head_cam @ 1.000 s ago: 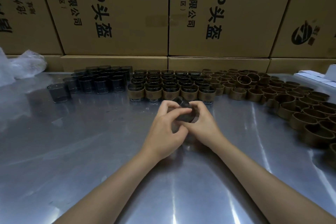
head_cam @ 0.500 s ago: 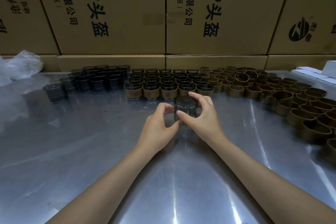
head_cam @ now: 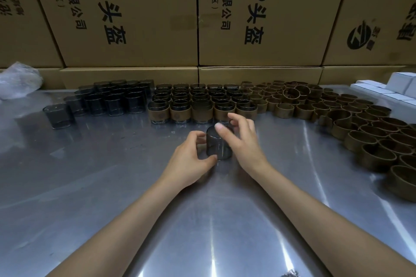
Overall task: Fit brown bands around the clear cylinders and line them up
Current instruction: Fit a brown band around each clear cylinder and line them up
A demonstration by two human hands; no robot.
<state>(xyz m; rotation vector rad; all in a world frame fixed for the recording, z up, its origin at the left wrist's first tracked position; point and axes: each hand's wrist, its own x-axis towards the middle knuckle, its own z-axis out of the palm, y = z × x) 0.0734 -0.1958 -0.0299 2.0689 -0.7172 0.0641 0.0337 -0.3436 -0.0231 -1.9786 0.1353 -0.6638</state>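
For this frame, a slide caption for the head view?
Left hand grips a bare cylinder on the table; right hand lets go.

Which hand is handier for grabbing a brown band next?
Probably the right hand: loose brown bands lie on its side, while the left hand grips the bare cylinder.

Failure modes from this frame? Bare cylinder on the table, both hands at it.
1. The left hand grips the bare cylinder only at its side; the smooth wall may slip on the shiny metal table.
2. The right hand sits just in front of the banded row; a reach toward the loose brown bands could knock that line askew.
3. The cylinder may go forward unbanded.
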